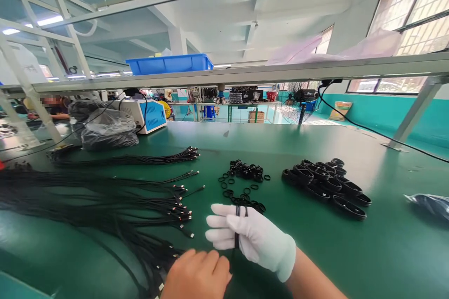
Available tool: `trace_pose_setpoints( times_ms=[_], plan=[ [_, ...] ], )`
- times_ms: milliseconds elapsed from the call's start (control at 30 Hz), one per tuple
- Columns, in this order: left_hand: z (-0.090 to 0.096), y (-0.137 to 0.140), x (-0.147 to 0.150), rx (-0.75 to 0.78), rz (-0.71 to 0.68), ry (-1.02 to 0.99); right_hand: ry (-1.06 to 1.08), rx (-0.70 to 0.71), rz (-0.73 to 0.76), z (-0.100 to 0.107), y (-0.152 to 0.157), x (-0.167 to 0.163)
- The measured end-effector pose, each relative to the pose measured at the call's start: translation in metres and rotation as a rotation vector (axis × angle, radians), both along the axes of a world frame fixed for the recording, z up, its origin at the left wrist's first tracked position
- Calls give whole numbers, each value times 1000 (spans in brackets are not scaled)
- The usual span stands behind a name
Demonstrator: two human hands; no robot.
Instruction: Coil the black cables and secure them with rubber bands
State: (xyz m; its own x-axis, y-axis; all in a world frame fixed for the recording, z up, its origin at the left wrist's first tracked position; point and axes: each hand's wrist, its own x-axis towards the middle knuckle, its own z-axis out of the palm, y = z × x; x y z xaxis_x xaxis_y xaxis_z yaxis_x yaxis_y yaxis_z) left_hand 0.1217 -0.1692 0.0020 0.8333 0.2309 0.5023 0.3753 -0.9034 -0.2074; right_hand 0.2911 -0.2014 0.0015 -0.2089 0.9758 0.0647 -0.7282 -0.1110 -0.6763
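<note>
See green tabletop (403, 252), black cables (70, 187) spread left, oval coils (326, 181) heaped right. Hold in gloved right grip (257, 237), near curled left grip (199, 271) (cannot tell its contents), black band (237, 241) crosswise; see small black rings (245, 170) just beyond.

The left hand (197, 276) is cut off below, its fingertips hidden; cables (101, 194) and a bag (433, 206) run past the side edges.

The gloved right hand (256, 236) shows matt white cloth. Black cables (157, 158) look like smooth plastic; the green tabletop (245, 140) gleams (softly).
</note>
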Motion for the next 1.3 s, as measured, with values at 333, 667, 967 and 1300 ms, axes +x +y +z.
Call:
trace_pose_setpoints(
  times_ms=[333,667,967,1300],
  plan=[
    [34,60,19,-1135,-62,33,93,-45,395,-17,-10,-16],
    [-33,20,-13,-325,104,107,173,46,8,-1,0,5],
    [22,13,2,-363,44,90,-206,-73,130,-16,-4,-9],
    [12,52,4,-1309,2,-110,-6,-70,399,-29,-10,-23]
  ],
)
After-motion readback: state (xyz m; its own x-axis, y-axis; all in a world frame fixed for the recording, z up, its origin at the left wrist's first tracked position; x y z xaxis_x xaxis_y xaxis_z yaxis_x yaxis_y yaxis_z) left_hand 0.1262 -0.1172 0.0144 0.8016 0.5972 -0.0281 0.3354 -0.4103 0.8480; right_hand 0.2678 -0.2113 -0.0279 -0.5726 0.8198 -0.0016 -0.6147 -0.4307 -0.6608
